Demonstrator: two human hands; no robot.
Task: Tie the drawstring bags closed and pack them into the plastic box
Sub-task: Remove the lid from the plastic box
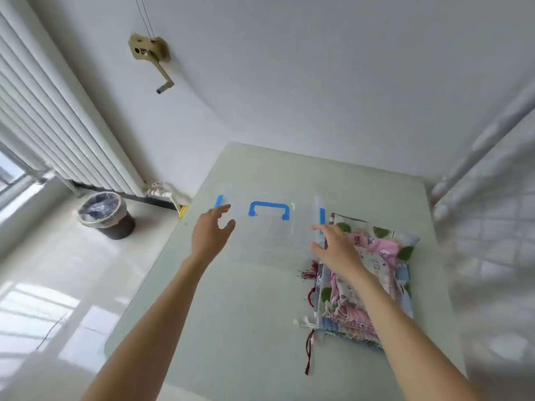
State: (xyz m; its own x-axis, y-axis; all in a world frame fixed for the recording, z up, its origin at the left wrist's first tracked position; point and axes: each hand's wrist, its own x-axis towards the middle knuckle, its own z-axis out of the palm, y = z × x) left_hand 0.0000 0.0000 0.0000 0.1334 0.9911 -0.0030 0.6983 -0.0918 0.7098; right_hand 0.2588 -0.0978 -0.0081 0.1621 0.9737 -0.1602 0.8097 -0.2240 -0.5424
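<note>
Drawstring bags: patterned stack, flat on our desk, nearest us at right, cords trailing left. Our right hand, grip spread and holding nothing, sits over the stack beside the box. Plastic box: clear, lidded, blue handle; contents indiscernible. Left hand spread at its left edge.

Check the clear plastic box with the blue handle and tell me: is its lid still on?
Yes: the lid's blue handle lies flat across the top of the clear plastic box, with both open hands reaching toward its ends.
</note>
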